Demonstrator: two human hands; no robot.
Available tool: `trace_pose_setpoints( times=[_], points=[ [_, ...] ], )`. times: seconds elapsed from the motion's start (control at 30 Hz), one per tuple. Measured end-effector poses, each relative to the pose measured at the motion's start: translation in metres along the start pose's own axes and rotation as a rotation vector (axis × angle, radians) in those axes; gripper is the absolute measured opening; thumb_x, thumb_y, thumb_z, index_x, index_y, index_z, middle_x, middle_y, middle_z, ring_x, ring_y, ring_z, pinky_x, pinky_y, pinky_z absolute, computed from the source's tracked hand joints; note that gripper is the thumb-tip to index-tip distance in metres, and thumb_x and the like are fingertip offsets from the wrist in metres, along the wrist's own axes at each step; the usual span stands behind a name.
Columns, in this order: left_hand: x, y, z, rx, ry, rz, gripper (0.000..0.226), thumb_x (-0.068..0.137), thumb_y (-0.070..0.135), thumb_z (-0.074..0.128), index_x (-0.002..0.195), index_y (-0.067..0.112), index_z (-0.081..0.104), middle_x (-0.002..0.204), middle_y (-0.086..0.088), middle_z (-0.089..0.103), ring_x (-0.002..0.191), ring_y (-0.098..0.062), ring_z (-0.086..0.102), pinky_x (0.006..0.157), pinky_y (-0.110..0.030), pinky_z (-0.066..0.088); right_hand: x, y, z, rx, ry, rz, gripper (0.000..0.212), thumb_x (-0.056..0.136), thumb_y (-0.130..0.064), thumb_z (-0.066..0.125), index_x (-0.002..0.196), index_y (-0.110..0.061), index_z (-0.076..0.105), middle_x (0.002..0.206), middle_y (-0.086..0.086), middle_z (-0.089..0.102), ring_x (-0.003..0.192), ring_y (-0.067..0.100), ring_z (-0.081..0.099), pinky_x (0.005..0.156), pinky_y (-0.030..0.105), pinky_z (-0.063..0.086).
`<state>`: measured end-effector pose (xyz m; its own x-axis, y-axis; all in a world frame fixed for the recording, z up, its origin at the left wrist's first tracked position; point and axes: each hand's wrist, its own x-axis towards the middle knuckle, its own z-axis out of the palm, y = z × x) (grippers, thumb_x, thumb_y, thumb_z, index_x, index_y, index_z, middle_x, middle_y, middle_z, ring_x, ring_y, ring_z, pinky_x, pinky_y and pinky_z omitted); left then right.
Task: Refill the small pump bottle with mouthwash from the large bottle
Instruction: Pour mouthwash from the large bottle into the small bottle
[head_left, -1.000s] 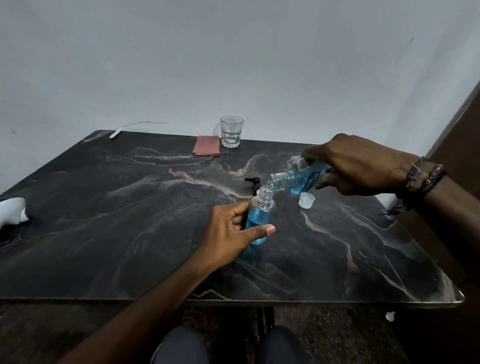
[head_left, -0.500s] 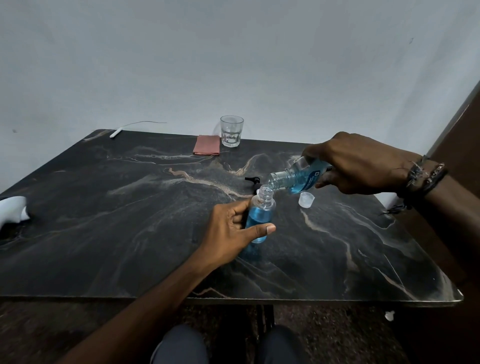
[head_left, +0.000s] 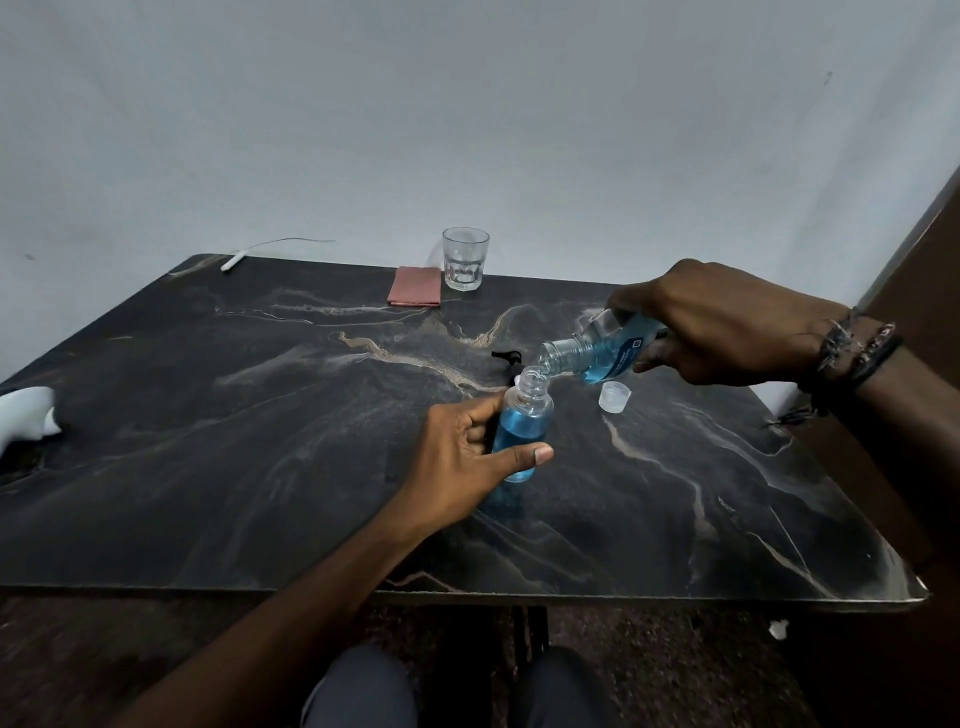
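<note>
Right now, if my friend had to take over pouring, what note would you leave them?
Left hand grips the small clear pump bottle, upright on the dark marble table and mostly full of blue mouthwash.
Right hand holds the large clear mouthwash bottle, tipped with its mouth over the small bottle's open neck.
Black pump head and white cap lie on the table behind.
Left: top up, refit pump, recap.

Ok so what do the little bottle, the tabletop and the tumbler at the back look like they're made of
Small bottle: clear, likely plastic; the blue liquid shows through its wall.
Tabletop: dark marble or a marble-look slab, pale veins, slight sheen; which one is unclear.
Tumbler: looks like clear glass, with a thick faceted base.
</note>
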<state>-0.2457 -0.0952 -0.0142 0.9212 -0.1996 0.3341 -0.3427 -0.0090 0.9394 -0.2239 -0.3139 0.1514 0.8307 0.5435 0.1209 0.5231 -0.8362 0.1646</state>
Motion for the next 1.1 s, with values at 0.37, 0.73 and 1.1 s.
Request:
trace_pose_setpoints(
  times=[0.37,0.73,1.1],
  points=[
    [-0.0007,-0.0014,-0.0021,0.016,0.003,0.002,0.048,0.075,0.009,0.085,0.12,0.01,0.069,0.107,-0.001,0.078,0.096,-0.013,0.076,0.083,-0.031,0.062,0.0012,-0.0003,0.0017,-0.014,0.011,-0.014,0.026,0.085,-0.025,0.074,0.107,-0.022,0.06,0.078,-0.004,0.06,0.066,0.017,0.052,0.058,0.031,0.038],
    [-0.0006,-0.0035,-0.0024,0.018,0.015,-0.008,0.048,0.074,0.01,0.086,0.119,0.01,0.07,0.106,-0.001,0.078,0.096,-0.015,0.076,0.085,-0.037,0.062,0.0011,0.0002,0.0027,-0.019,0.018,-0.016,0.027,0.084,-0.026,0.074,0.108,-0.022,0.06,0.082,0.0,0.065,0.067,0.02,0.054,0.058,0.034,0.043],
    [-0.0022,-0.0026,-0.0025,0.032,0.016,0.001,0.045,0.074,0.01,0.085,0.116,0.013,0.07,0.105,-0.002,0.078,0.094,-0.014,0.076,0.083,-0.035,0.063,0.0006,-0.0016,0.0024,-0.024,0.013,-0.012,0.025,0.085,-0.024,0.073,0.106,-0.023,0.06,0.083,0.001,0.066,0.068,0.019,0.056,0.06,0.039,0.049]
  ],
)
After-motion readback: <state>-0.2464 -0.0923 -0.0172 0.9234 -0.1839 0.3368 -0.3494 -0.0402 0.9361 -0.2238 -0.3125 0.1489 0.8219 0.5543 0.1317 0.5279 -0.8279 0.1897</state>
